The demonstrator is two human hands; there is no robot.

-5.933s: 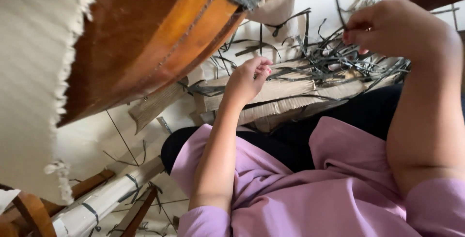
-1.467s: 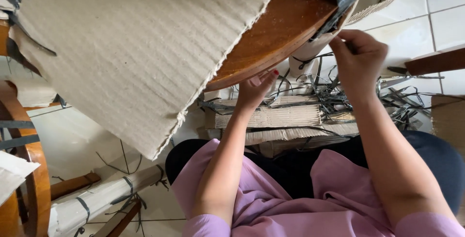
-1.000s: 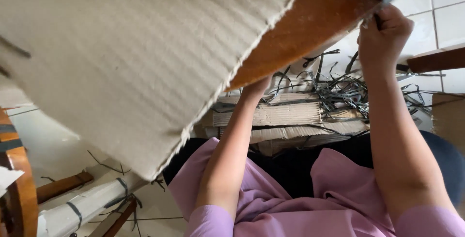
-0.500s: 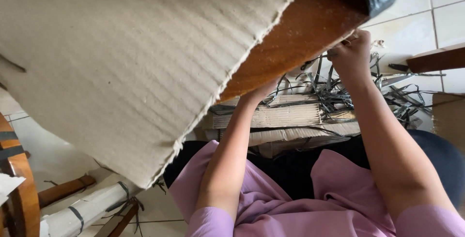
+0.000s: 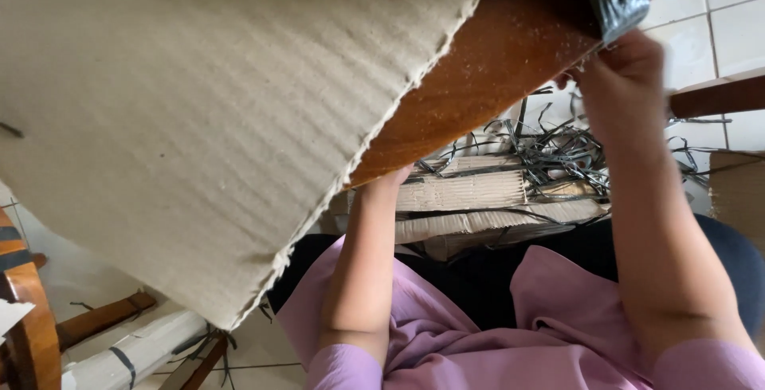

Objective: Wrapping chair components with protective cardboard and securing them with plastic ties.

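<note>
A curved brown wooden piece (image 5: 494,63) fills the top of the view, with a big sheet of corrugated cardboard (image 5: 223,119) over its left part. A black plastic wrap (image 5: 613,0) goes around the wood at the top right. My right hand (image 5: 625,79) is raised to the lower edge of that wrap, its fingers closed on it. My left hand (image 5: 392,179) reaches up under the wood. Only its heel shows, and the fingers are hidden behind the wood.
Flat cardboard pieces (image 5: 462,195) and a tangle of cut black straps (image 5: 558,151) lie on the tiled floor beyond my lap. Wooden furniture parts (image 5: 32,310) and a white wrapped bundle (image 5: 135,350) lie at the lower left. A wooden bar (image 5: 717,95) is at the right.
My right hand has shifted right along the wood's edge at the black wrap. The wood and cardboard have swung closer and now cover more of the view. My left arm stays under them.
</note>
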